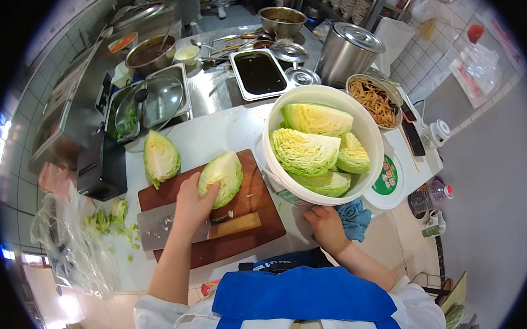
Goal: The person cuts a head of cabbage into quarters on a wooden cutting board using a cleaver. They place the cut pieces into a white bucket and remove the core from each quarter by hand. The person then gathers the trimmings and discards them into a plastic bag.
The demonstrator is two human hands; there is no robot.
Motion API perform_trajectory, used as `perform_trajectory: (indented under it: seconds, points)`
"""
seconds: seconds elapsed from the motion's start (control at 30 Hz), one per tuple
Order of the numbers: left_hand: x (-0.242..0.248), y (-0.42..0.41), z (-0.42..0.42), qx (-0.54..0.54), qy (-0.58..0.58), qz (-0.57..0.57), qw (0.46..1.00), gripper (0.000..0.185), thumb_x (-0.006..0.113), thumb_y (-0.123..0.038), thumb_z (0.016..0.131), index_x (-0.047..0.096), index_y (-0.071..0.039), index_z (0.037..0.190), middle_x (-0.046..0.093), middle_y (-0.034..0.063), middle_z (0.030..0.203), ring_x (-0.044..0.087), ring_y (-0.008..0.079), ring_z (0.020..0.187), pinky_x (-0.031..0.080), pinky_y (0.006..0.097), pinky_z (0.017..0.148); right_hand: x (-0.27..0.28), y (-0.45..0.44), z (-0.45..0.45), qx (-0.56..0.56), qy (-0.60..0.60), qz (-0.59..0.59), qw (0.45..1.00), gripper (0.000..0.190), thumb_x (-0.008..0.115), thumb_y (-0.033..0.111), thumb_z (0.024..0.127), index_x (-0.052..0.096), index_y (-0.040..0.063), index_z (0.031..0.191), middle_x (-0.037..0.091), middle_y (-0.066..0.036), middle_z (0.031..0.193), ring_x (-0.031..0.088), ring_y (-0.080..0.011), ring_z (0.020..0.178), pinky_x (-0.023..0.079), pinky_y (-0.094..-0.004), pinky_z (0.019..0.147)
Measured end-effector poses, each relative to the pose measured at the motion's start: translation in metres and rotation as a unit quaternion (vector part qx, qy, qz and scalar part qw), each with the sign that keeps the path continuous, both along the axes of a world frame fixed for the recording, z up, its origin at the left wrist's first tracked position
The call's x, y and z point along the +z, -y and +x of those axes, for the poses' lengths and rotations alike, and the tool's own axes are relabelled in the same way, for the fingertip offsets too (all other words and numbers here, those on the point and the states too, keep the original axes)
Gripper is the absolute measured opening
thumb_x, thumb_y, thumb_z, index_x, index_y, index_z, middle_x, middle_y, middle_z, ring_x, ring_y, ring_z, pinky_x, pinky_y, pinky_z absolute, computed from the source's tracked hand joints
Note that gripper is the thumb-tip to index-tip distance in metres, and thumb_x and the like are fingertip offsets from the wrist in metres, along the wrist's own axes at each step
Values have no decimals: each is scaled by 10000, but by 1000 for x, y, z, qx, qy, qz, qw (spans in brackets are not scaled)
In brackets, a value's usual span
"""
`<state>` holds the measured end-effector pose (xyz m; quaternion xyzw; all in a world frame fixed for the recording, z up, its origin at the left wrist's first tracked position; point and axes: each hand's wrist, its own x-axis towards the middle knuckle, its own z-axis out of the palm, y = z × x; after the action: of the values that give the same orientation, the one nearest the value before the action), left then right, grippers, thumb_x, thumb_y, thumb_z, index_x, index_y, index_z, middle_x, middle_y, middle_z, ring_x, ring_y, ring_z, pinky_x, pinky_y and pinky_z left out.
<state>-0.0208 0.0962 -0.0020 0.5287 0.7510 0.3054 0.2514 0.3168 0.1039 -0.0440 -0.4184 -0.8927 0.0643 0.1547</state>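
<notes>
My left hand [197, 197] grips a cabbage wedge [226, 175] over the brown wooden cutting board [266, 218]. A cleaver [234, 224] lies flat across the board under my left forearm, its wooden handle pointing right and bits of cabbage on its blade. Another cabbage wedge [161, 156] rests at the board's upper left corner. To the right, a white plastic bucket [368, 114] holds several cabbage wedges [307, 151]. My right hand [327, 228] is at the bucket's near side, beside a blue cloth [355, 220]; its fingertips are partly hidden.
Cabbage scraps [110, 219] and a clear plastic bag [71, 241] lie left of the board. Behind are a tray of dark liquid [258, 73], a glass lid [164, 100] and a tall steel pot [347, 57]. A bowl of brown strips [374, 100] and a white lid [392, 191] flank the bucket.
</notes>
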Motion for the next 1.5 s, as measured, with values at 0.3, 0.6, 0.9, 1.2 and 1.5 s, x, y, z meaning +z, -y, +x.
perform_trajectory:
  seconds: [0.3, 0.6, 0.9, 1.2, 1.5]
  points:
    - [57, -8, 44, -86, -6, 180, 980, 556, 621, -250, 921, 439, 58, 1347, 412, 261, 1390, 378, 393, 1287, 282, 460, 1098, 167, 7, 20, 13, -249, 31, 968, 392, 636, -92, 694, 710, 93, 1031, 649, -85, 979, 606, -280, 924, 489, -359, 815]
    - [62, -49, 117, -213, 330, 152, 907, 636, 502, -237, 969, 220, 82, 1440, 410, 253, 1352, 420, 323, 1256, 297, 408, 1079, 114, -57, 59, -177, -396, -41, 900, 578, 563, 29, 864, 407, 2, 1419, 402, -188, 1478, 349, -305, 1388, 257, -397, 1140]
    - [38, -104, 128, -41, 394, 165, 903, 699, 483, -111, 863, 157, 42, 1461, 315, 232, 1432, 341, 328, 1326, 241, 401, 1127, 112, -132, 31, -121, -553, -225, 793, 549, 426, 121, 998, 246, -14, 1499, 305, -135, 1540, 273, -194, 1418, 218, -310, 1142]
    - [6, -153, 141, 4, 299, 138, 944, 736, 536, -325, 907, 208, -18, 1489, 213, 235, 1523, 171, 381, 1421, 180, 458, 1151, 61, -45, 72, -132, -266, 4, 955, 542, 734, 181, 781, 561, 14, 1267, 523, -206, 1343, 458, -380, 1287, 348, -442, 1086]
    - [63, -14, 25, -76, 184, 119, 973, 446, 544, -276, 968, 482, -63, 1355, 466, 107, 1373, 453, 265, 1258, 353, 378, 1060, 34, -30, 20, 54, -166, -132, 976, 358, 706, 37, 725, 652, 56, 1078, 600, -155, 1192, 536, -349, 1155, 447, -428, 950]
